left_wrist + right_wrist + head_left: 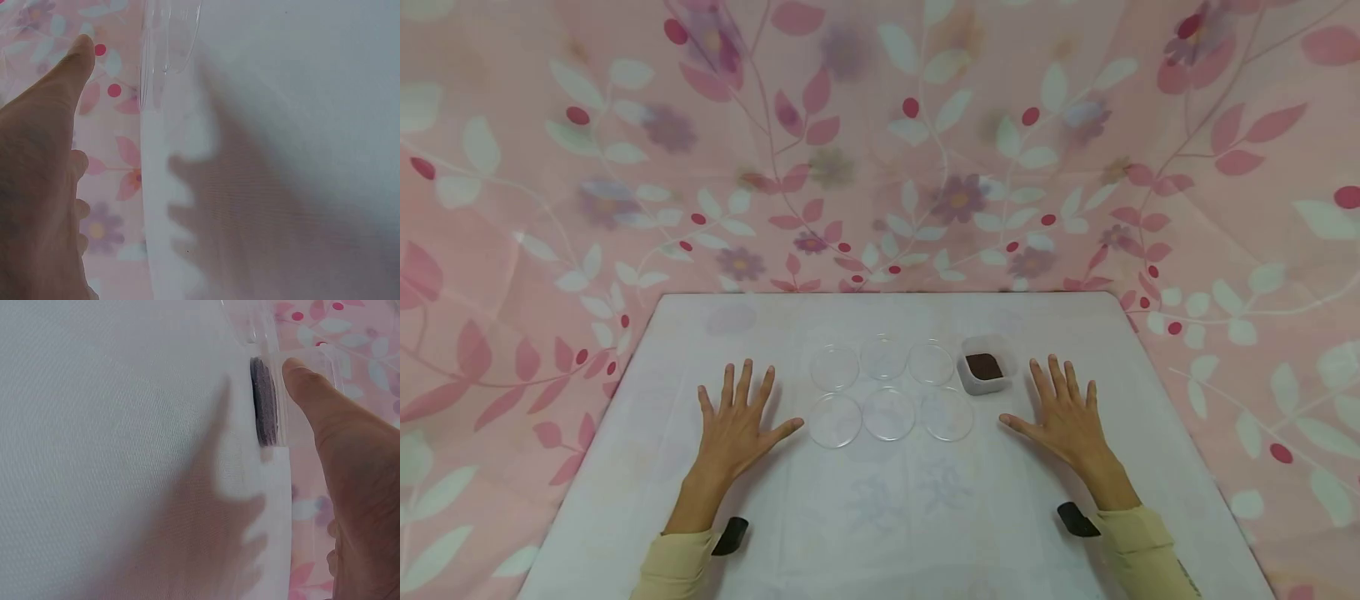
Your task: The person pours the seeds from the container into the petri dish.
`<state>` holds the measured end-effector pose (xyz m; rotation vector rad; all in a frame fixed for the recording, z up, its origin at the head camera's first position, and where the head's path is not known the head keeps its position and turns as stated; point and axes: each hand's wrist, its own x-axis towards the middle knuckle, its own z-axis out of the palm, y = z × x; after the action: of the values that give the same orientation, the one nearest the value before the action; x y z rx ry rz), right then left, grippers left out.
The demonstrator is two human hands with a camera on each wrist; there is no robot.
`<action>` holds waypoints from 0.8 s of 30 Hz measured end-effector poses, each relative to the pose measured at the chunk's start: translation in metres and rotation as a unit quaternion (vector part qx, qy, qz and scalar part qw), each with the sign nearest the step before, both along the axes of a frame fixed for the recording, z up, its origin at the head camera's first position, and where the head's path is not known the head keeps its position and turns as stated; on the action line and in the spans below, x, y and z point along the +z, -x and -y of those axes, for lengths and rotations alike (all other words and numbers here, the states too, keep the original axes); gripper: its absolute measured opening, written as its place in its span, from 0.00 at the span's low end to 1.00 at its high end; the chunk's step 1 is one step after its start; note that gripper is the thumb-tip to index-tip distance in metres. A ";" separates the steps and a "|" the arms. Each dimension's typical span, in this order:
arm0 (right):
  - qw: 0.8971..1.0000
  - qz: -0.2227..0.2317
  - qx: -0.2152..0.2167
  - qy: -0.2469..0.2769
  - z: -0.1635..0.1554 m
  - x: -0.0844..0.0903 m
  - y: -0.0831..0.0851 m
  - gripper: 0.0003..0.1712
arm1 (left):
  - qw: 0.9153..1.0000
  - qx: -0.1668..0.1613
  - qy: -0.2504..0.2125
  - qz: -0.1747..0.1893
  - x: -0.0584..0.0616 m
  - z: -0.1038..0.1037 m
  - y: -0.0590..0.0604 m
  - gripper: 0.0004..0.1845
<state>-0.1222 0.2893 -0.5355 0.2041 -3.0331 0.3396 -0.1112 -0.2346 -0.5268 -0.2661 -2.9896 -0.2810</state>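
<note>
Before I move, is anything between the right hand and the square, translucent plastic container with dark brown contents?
Nothing visible is: only white tablecloth shows between the right hand and the container. The six round, clear plastic dishes lie off to the container's left, outside that gap.

A worktop is covered in white cloth with faint bluish motifs and is bordered at the back and sides by pink fabric patterned with leaves and flowers. Six clear round dishes are laid out in two rows of three. Beside the right end of the far row, a translucent box is set, with dark brown matter contained in it. The left grip, a bare hand, is held with fingers spread, its thumb pointed towards the near-left dish. The right grip, likewise spread, is held near the box. Yellowish sleeves are worn.
</note>
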 end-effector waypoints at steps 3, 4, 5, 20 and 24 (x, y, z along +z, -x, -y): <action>1.000 -0.002 -0.002 -0.003 -0.001 0.000 -0.001 0.65 | 1.000 -0.004 -0.007 0.001 0.001 -0.001 0.001 0.55; 1.000 -0.004 -0.002 -0.004 -0.001 0.000 -0.001 0.65 | 1.000 -0.006 -0.008 -0.001 0.002 -0.002 0.002 0.55; 1.000 -0.006 -0.002 -0.005 -0.001 0.001 -0.002 0.64 | 1.000 -0.009 -0.012 -0.003 0.002 -0.003 0.003 0.55; 0.994 -0.106 0.005 0.026 0.007 0.001 0.001 0.63 | 0.996 -0.085 -0.006 -0.002 0.030 -0.048 0.041 0.56; 0.993 -0.106 0.002 0.042 0.011 0.003 0.003 0.63 | 0.993 -0.120 0.002 0.012 0.038 -0.067 0.057 0.56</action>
<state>-0.1250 0.2783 -0.5324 0.2246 -2.8027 0.4151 -0.1678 -0.1672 -0.4890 -0.6304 -2.9815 -0.3042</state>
